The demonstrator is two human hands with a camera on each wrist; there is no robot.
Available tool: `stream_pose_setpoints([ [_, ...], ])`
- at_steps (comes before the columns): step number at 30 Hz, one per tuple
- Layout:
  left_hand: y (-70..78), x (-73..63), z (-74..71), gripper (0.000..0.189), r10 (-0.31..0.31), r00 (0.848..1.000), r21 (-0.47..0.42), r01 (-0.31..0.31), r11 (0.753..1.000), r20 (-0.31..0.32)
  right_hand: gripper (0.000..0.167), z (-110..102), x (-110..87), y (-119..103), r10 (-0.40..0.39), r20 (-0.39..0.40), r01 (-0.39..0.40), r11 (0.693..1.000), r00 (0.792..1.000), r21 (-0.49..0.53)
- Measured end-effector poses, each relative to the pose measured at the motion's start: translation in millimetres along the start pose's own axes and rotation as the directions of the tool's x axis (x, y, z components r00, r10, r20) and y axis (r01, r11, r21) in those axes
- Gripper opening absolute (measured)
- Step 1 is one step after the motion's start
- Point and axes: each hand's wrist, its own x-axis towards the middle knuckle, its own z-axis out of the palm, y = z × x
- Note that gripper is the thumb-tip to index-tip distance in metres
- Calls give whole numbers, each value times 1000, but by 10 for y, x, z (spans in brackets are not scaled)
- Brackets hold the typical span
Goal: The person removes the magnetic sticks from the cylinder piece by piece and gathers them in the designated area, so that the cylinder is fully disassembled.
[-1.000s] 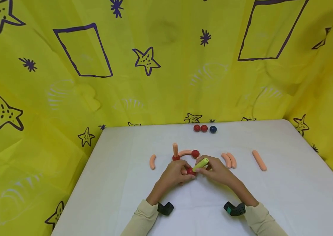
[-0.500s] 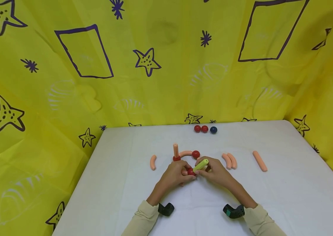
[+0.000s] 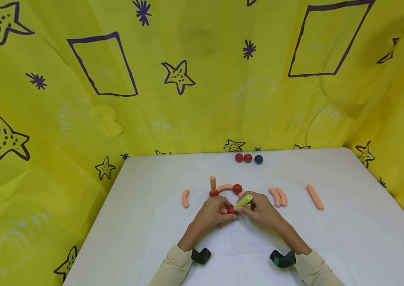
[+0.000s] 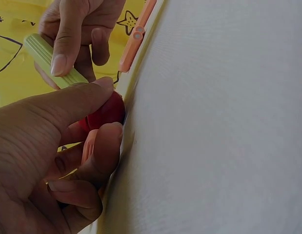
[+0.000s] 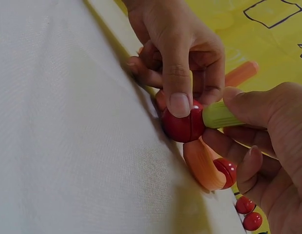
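My left hand (image 3: 210, 213) grips a red ball (image 5: 177, 129) at the near side of a ring of joined pieces. In my right hand (image 3: 262, 209) I pinch a ribbed light-green stick (image 3: 243, 201), which meets the ball and slants up. How deep it sits is hidden. Curved orange pieces (image 5: 203, 165) link this ball to other balls in the ring. At the ring's far left, an orange stick (image 3: 213, 184) stands upright in a red ball (image 3: 214, 194). Another red ball (image 3: 237, 188) forms the far right corner. My fingers cover part of the ring.
Toward the back lie two loose red balls (image 3: 239, 157) and a dark blue ball (image 3: 258, 159). To the right are two curved orange pieces (image 3: 278, 197) and a straight orange stick (image 3: 315, 197). One curved orange piece (image 3: 185, 198) lies left. A yellow patterned cloth (image 3: 202, 99) surrounds the table.
The whole scene shifts slightly in the head view. Both hands keep their hold on the ball and the green stick; the stick's upper end leans marginally lower.
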Motion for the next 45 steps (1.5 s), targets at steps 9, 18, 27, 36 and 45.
stream_pose_setpoints([
  [9, -7, -5, -11, 32, -9, 1000, -15, 9, 1000, 9, 19, -30, 18, -2, -15, -44, 17, 999, 999, 39],
  [18, -5, -5, -10, 33, -28, 999, -26, 29, 999, 19, 20, -29, 14, -30, 39, -38, -38, 999, 999, 34],
  [27, 7, 1, -18, 32, -26, 1000, -24, 26, 999, 17, 24, -74, 11, -89, 181, -5, -180, 982, 984, 54],
  [36, -2, -25, 15, 29, -3, 1000, -17, 3, 1000, 1, 22, -88, -19, -46, 234, -61, -228, 969, 970, 93],
  [45, 9, -21, 7, 28, 6, 1000, 0, -6, 1000, -14, 27, -279, -23, -68, 378, -97, -349, 909, 921, 227],
])
